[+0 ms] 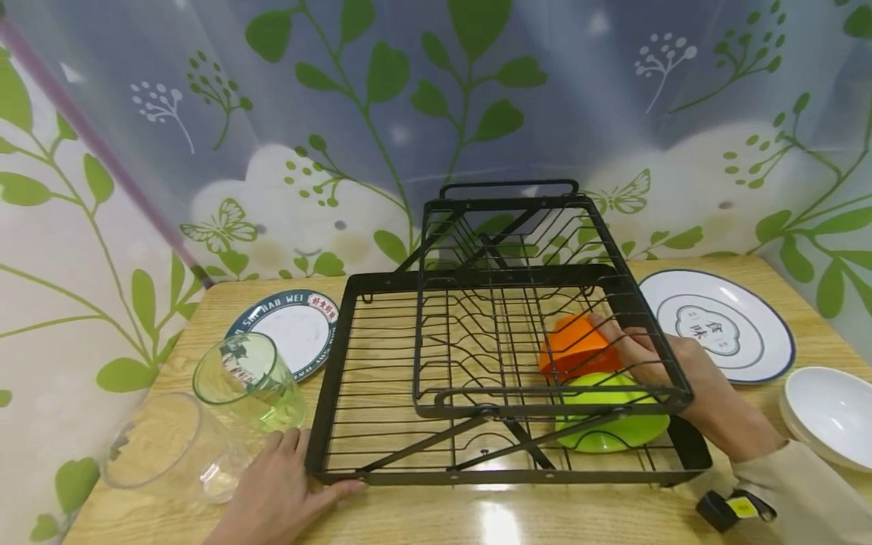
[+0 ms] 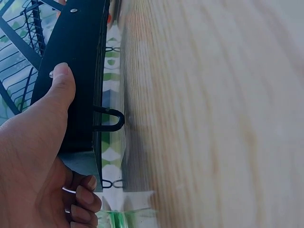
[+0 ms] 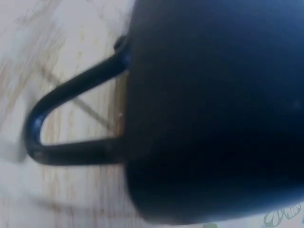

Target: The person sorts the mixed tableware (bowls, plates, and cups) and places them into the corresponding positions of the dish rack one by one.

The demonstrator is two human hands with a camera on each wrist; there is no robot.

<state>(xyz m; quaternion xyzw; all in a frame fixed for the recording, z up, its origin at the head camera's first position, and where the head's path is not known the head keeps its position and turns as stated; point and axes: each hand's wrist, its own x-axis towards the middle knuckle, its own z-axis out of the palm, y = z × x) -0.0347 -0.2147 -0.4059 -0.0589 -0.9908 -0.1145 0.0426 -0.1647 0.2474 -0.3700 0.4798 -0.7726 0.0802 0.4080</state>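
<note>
At my far left a clear cup [image 1: 163, 448] stands on the wooden surface [image 1: 545, 516], with a green cup [image 1: 275, 390] just behind it and a printed plate [image 1: 303, 333] beyond; all three sit outside the rack, which leaves its left side reachable. My left hand [image 1: 272, 484] holds the front left corner of the black dish rack [image 1: 504, 477]: the thumb lies flat along the front wall and the other fingers curl at the side, I'd say to stop the frame sliding.

The orange bowl [image 1: 579, 356] is in the lower tier, towards the right, beneath the upper basket. Just in front, a lime green dish [image 1: 596, 440] lies at the tier's front right. My right hand [image 1: 702, 378] comes in from the side, probably because the basket blocks a reach from above; its fingers pinch the orange bowl's edge, though wires partly cover them and I can't tell each one's place.

Further right, a blue-rimmed plate [image 1: 756, 329] and a white bowl [image 1: 831, 412] rest outside my forearm.
</note>
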